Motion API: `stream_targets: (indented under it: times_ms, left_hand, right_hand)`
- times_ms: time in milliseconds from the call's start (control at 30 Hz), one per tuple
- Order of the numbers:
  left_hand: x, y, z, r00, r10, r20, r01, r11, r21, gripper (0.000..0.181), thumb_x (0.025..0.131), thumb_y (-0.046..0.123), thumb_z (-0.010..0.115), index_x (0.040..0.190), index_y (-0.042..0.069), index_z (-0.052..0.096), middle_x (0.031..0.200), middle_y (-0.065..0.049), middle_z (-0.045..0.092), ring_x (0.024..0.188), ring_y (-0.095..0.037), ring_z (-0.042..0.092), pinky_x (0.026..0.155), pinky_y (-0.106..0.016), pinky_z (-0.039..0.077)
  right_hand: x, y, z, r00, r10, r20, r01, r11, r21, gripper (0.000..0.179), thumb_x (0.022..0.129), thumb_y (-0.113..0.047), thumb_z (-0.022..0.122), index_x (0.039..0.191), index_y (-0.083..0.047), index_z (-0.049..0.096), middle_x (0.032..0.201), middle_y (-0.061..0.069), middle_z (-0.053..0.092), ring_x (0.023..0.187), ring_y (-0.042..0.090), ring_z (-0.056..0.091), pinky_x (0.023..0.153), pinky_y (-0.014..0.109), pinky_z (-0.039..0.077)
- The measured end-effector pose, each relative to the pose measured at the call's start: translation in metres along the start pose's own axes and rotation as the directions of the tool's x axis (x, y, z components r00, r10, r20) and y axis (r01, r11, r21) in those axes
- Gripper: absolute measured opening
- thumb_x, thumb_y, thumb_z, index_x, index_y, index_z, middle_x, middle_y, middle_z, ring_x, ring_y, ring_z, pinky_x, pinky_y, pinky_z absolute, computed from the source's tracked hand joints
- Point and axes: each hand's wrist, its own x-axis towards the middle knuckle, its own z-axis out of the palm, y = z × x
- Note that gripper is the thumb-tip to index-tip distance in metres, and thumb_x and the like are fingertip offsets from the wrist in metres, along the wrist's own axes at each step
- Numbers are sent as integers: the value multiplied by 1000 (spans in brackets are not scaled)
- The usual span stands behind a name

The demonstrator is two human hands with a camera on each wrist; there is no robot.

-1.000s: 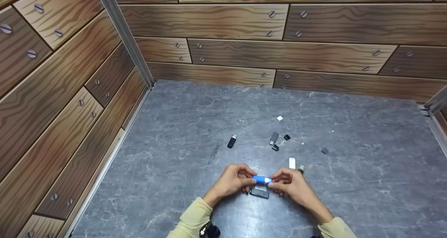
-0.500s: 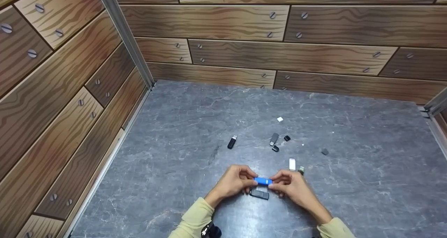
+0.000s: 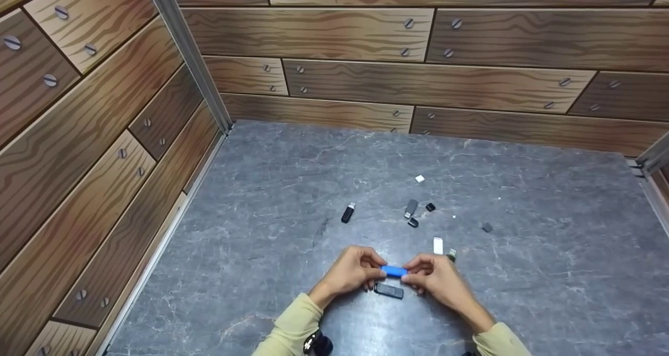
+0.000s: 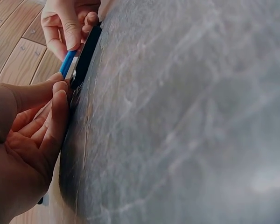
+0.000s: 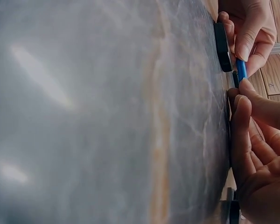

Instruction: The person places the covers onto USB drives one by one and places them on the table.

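A small blue USB stick (image 3: 393, 271) lies level between both hands, low over the table. My left hand (image 3: 349, 272) pinches its left end between thumb and fingertips. The opposite end is pinched the same way by my right hand (image 3: 443, 280). Fingertips cover both tips of the stick; its visible middle is plain blue. Just in front of it, on the table, rests a dark USB stick (image 3: 389, 291), which shows in the left wrist view as a long black bar (image 4: 87, 56) beside the blue stick (image 4: 67, 64).
Beyond the hands lie a black USB stick (image 3: 347, 213), a grey one (image 3: 411, 207), two black caps (image 3: 430, 207), a white cap (image 3: 419, 179) and a grey cap (image 3: 487, 227). A white stick (image 3: 438, 246) and a green one (image 3: 451, 254) lie by the right hand. Wood-patterned walls (image 3: 313, 32) border the table.
The bright strip near the blue stick's right end has shrunk and vanished, leaving it all blue. The left hand has come slightly closer to the right; both keep their pinch.
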Motion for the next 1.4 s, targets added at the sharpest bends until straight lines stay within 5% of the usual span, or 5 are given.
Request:
stream_targets:
  times_ms: [367, 667, 967, 1167, 1400]
  left_hand:
    - [1, 1, 0, 1000, -4, 21, 4, 1000, -24, 16, 90, -7, 75, 106, -10, 73, 90, -40, 71, 50, -5, 55, 45, -16, 49]
    - [-1, 2, -7, 999, 24, 33, -28, 994, 104, 16, 92, 1, 77, 107, -4, 75, 87, -31, 75, 51, -6, 56, 45, -15, 48]
    - [1, 5, -10, 994, 110, 27, -113, 927, 357, 17, 90, 7, 81, 106, 2, 78, 88, -16, 78, 65, 5, 55, 60, -11, 47]
    - [5, 4, -10, 987, 158, 35, -157, 882, 444, 15, 87, 6, 83, 102, 3, 80, 86, -14, 76, 69, 7, 53, 66, -11, 49]
    - [5, 4, -9, 981, 185, 48, -186, 861, 474, 15, 88, 6, 82, 102, 3, 81, 86, -13, 76, 72, 7, 53, 68, -10, 49]
  right_hand:
    - [1, -1, 1, 1000, -10, -7, 9, 997, -77, 23, 84, -2, 84, 102, 8, 73, 84, 20, 78, 57, 7, 64, 52, 21, 55]
    - [0, -5, 5, 1000, -17, -11, 15, 993, -117, 26, 87, -9, 84, 106, 6, 72, 85, 15, 78, 57, 6, 62, 51, 23, 56]
    - [0, -9, 7, 997, -56, -45, 45, 973, -226, 23, 85, -11, 87, 102, -1, 76, 80, 7, 74, 54, 4, 58, 48, 22, 52]
    - [-1, -11, 9, 997, -43, -70, 21, 960, -281, 21, 83, -12, 88, 99, -4, 76, 77, 3, 72, 54, 4, 57, 47, 21, 50]
    - [-1, -11, 11, 994, -67, -90, 32, 939, -342, 19, 82, -13, 88, 96, -5, 76, 76, 1, 67, 60, 1, 52, 54, 18, 43]
